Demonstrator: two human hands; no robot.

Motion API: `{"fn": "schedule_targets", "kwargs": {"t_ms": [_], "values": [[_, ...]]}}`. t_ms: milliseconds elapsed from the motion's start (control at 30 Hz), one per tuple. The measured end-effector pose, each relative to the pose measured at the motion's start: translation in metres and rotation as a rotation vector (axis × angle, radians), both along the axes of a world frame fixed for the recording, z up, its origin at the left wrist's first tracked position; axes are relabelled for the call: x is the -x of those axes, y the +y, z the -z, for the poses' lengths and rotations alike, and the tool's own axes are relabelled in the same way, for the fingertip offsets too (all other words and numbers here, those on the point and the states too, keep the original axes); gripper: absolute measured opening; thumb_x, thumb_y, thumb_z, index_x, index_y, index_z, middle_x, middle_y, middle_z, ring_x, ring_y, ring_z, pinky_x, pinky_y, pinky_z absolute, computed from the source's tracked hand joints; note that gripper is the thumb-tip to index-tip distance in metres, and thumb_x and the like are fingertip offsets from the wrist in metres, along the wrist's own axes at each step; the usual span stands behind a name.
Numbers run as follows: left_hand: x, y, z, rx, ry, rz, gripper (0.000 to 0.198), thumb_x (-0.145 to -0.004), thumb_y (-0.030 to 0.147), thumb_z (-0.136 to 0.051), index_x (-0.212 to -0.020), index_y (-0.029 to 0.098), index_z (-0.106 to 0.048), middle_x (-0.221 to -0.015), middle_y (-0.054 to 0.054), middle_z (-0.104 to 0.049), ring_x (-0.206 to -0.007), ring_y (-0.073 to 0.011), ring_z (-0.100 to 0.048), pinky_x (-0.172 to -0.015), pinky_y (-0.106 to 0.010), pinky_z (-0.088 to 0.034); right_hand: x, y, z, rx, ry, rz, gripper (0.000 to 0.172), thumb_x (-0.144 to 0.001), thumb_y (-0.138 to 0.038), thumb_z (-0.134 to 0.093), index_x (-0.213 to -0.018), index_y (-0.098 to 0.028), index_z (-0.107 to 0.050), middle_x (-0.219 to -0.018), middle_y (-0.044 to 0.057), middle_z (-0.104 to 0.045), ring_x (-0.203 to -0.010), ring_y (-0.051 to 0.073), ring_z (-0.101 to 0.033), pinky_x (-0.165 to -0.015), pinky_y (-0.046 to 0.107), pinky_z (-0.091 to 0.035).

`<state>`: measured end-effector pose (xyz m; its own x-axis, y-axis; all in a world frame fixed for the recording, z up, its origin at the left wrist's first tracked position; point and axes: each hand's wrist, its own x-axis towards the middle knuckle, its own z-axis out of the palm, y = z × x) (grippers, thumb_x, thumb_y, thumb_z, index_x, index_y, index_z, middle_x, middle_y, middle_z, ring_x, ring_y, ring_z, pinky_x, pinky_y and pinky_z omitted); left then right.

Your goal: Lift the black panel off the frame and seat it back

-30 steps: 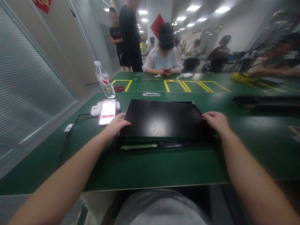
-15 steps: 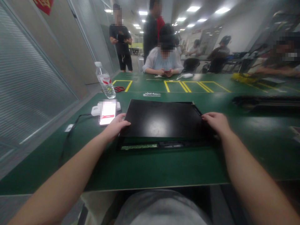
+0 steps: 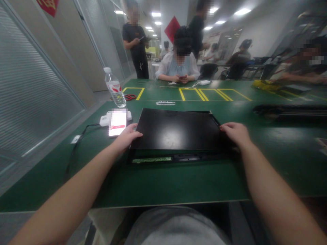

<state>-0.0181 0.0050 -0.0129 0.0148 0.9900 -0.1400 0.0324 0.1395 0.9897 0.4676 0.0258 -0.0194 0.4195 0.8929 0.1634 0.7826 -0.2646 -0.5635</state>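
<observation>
A black panel [image 3: 176, 131] lies at the middle of the table [image 3: 178, 190], over a black frame [image 3: 216, 119] whose rim shows past its right side and, nearest the wearer, below its near edge. In the gap there, a green circuit strip [image 3: 152, 159] lies along the left part of the frame. The left hand [image 3: 129, 134] is at the panel's left edge, its grip closed, with the thumb on the upper face and the fingers partly hidden beyond the edge. The right hand [image 3: 236, 132] is at the right edge, its grip nearly closed, thumb and fingertips drawn together; whether it pinches the panel or the frame cannot be told. Just beyond the left hand is a phone [image 3: 119, 119] with a lit screen, overlapping a white block [image 3: 104, 120] from which a black cable [image 3: 85, 129] runs. Farther back stand a water bottle [image 3: 115, 92] and, beside it, red-handled scissors [image 3: 130, 97]. Across the table, a seated person [image 3: 177, 66] holds a small device in both hands.
</observation>
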Motion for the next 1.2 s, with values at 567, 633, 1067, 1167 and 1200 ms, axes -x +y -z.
{"fn": "schedule_targets", "kwargs": {"t_ms": [567,633,1067,1167,1200], "values": [[-0.004,0.000,0.000,0.004,-0.067,-0.084,0.046,-0.074,0.024,-0.087,-0.117,0.020,-0.071,-0.102,-0.007,-0.084,-0.100,-0.0300,-0.082,-0.085,-0.040,-0.066,-0.002,0.002,0.002,-0.006,-0.006,0.000,0.022,-0.083,-0.034,-0.067,-0.087,-0.024,-0.086,-0.091,0.010,-0.082,-0.094,0.030,-0.075,-0.087,0.040,-0.057],[-0.006,-0.001,-0.002,0.002,-0.094,-0.087,0.044,-0.076,0.025,-0.085,-0.118,0.020,-0.072,-0.102,-0.008,-0.084,-0.100,-0.0302,-0.081,-0.086,-0.040,-0.066,-0.002,0.002,0.002,-0.013,0.000,-0.002,0.021,-0.083,-0.033,-0.067,-0.085,-0.024,-0.085,-0.090,0.009,-0.082,-0.093,0.030,-0.075,-0.087,0.040,-0.057],[0.003,0.003,0.003,-0.182,0.165,-0.140,0.046,-0.065,0.039,-0.092,-0.107,0.023,-0.084,-0.134,-0.013,-0.079,-0.136,-0.0425,-0.066,-0.112,-0.053,-0.054,-0.006,0.003,0.007,-0.053,0.023,-0.006,0.019,-0.079,-0.035,-0.069,-0.083,-0.026,-0.085,-0.085,0.007,-0.082,-0.090,0.030,-0.075,-0.085,0.040,-0.058],[0.004,0.005,0.003,-0.239,0.278,-0.172,0.033,-0.066,0.037,-0.091,-0.096,0.024,-0.083,-0.146,-0.014,-0.073,-0.148,-0.0435,-0.056,-0.124,-0.054,-0.042,-0.005,0.003,0.007,-0.036,0.036,-0.005,0.020,-0.080,-0.036,-0.068,-0.084,-0.025,-0.085,-0.087,0.007,-0.083,-0.093,0.031,-0.075,-0.087,0.042,-0.058],[0.004,0.005,0.002,-0.227,0.275,-0.173,0.031,-0.066,0.035,-0.091,-0.094,0.024,-0.083,-0.149,-0.014,-0.071,-0.151,-0.0429,-0.053,-0.126,-0.054,-0.040,-0.005,0.003,0.006,-0.031,0.042,-0.005,0.021,-0.081,-0.036,-0.068,-0.084,-0.025,-0.085,-0.088,0.008,-0.083,-0.093,0.031,-0.075,-0.088,0.042,-0.058]]}}
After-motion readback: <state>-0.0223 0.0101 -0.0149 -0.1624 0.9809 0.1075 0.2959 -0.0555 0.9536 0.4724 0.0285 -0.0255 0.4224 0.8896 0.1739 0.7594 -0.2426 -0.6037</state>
